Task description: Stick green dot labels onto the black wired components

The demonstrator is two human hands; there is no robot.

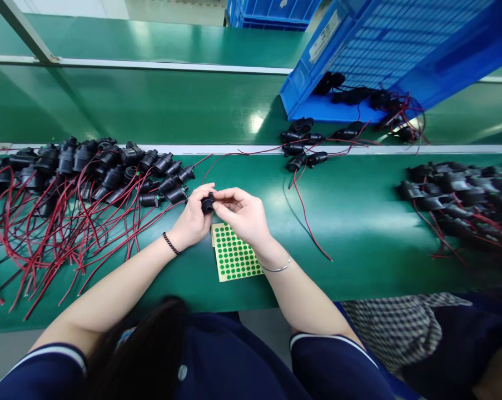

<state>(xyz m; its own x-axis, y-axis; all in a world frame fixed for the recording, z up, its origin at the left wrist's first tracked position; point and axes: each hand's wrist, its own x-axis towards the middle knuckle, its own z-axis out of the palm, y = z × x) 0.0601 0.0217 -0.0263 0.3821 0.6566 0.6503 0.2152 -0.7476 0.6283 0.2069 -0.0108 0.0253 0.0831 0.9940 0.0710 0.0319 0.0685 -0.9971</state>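
Note:
My left hand (pixel 196 218) is closed around a small black cylindrical part (pixel 208 204) that looks like a little pump or motor. Its round opening faces me, and a red wire (pixel 223 158) runs away behind my fingers. Thumb and fingers of my right hand (pixel 243 214) pinch together at the part's right side; whether something small sits between them is hidden. Below both hands lies a pale yellow sheet of round green stickers (pixel 237 261), partly covered by my right wrist.
On the left lies a big pile of similar black parts (pixel 113 178) with red and black wires. Several more (pixel 294 149) lie at back centre, others at right (pixel 455 191). A tilted blue crate (pixel 301 91) stands behind. A person's checked clothing (pixel 401 328) shows at lower right.

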